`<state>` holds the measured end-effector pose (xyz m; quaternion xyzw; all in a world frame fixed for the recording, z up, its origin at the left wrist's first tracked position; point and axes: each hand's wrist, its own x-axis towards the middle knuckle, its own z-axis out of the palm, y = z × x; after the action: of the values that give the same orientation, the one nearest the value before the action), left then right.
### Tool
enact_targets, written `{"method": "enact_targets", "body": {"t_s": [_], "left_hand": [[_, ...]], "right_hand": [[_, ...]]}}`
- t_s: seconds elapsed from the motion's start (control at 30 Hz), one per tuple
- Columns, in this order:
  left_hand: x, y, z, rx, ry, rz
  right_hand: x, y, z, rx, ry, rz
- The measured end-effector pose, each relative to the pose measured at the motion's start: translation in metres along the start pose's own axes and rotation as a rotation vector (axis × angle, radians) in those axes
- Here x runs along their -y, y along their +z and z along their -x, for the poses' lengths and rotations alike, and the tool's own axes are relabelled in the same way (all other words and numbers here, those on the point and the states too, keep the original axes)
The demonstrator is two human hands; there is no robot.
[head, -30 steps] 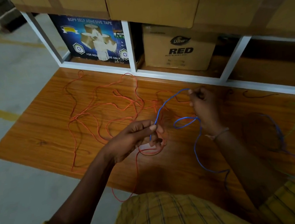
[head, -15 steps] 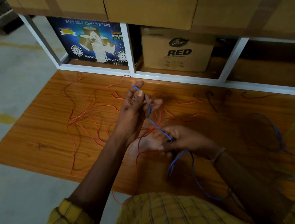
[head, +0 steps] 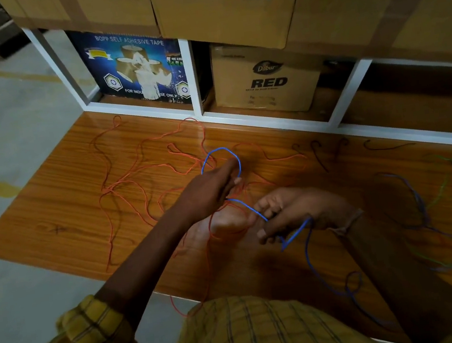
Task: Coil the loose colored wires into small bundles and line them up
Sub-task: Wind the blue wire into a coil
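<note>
A blue wire [head: 218, 151] loops over the fingers of my left hand [head: 210, 190], which is stretched out above the wooden board [head: 54, 221]. From that hand the blue wire runs down to my right hand [head: 295, 211], which pinches it between thumb and fingers. Its loose tail [head: 311, 257] trails toward my body and off to the right. A long orange wire [head: 124, 184] lies tangled on the board under and left of both hands.
Short dark wire pieces [head: 319, 154] lie near the white shelf frame [head: 270, 124]. Green and purple wires [head: 422, 204] spread over the right of the board. Cardboard boxes [head: 267, 80] and a tape carton [head: 135, 68] fill the shelf behind. Concrete floor [head: 0, 127] lies left.
My right hand came down from the far side to a spot near my body. My left hand went forward and up, and a blue loop now arches over its fingers.
</note>
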<state>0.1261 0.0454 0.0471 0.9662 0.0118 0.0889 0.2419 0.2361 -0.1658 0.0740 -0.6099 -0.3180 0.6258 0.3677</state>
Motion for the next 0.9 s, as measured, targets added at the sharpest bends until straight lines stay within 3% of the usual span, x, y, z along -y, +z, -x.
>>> {"method": "enact_targets", "body": {"t_s": [0.13,0.23,0.4,0.5,0.67,0.9], "left_hand": [[0.005,-0.010,0.006,0.045,0.039,-0.129],[0.007,-0.015,0.009,0.162,0.025,-0.011],[0.003,-0.019,0.017,0.423,-0.084,0.517],[0.002,-0.016,0.018,0.396,-0.149,0.821],[-0.015,-0.011,0.017,0.374,-0.289,1.496],[-0.027,-0.009,0.007,0.262,-0.361,2.001]], "right_hand": [[0.004,-0.014,0.009,0.060,0.067,0.146],[0.009,-0.022,0.016,0.031,0.108,0.206],[0.014,-0.046,0.020,-0.313,-0.073,0.437],[0.011,-0.047,0.016,-0.508,-0.174,0.484],[-0.009,-0.039,-0.005,-0.766,-0.355,0.800],[-0.039,-0.019,-0.027,-0.915,-0.169,0.797]]}}
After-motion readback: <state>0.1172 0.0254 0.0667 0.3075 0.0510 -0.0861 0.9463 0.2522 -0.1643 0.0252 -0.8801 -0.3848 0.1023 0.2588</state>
